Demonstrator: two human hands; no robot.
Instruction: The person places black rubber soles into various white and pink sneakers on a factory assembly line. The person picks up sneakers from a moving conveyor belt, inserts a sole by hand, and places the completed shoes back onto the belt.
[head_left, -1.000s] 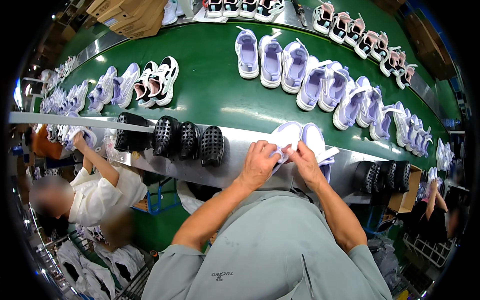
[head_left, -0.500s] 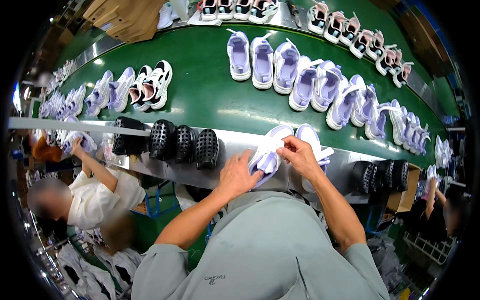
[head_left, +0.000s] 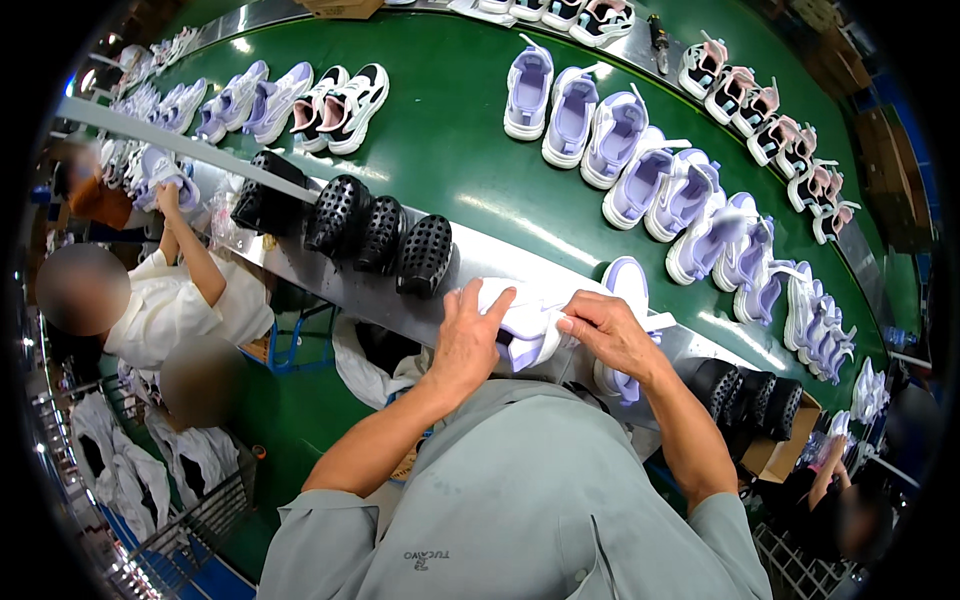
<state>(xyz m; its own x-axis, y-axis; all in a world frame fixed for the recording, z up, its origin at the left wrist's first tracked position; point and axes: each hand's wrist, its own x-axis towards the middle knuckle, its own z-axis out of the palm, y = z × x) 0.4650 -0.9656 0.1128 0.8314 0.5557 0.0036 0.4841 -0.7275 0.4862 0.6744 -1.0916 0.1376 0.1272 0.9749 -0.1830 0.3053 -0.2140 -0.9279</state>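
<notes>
At the near edge of the bench I have a white and lilac sneaker (head_left: 522,322) between my hands. My left hand (head_left: 468,335) grips its left side, fingers over the upper. The thumb and fingertips of my right hand (head_left: 612,335) are pinched at the white strap (head_left: 548,335) on the sneaker's right side. A matching sneaker (head_left: 626,280) stands just beyond my right hand, which partly covers it; its loose strap sticks out to the right.
On the green belt (head_left: 450,150) stand a row of lilac sneakers (head_left: 615,135) and a black-and-white pair (head_left: 355,105). Black perforated shoe-shaped forms (head_left: 425,255) line the metal ledge (head_left: 330,270), with more forms (head_left: 745,395) at right. A person (head_left: 190,310) works at left, another at far right.
The sneaker has turned and tilted under my hands. My left hand has moved from its heel opening onto its side, while my right pinches the strap lower. The whole view has rotated slightly.
</notes>
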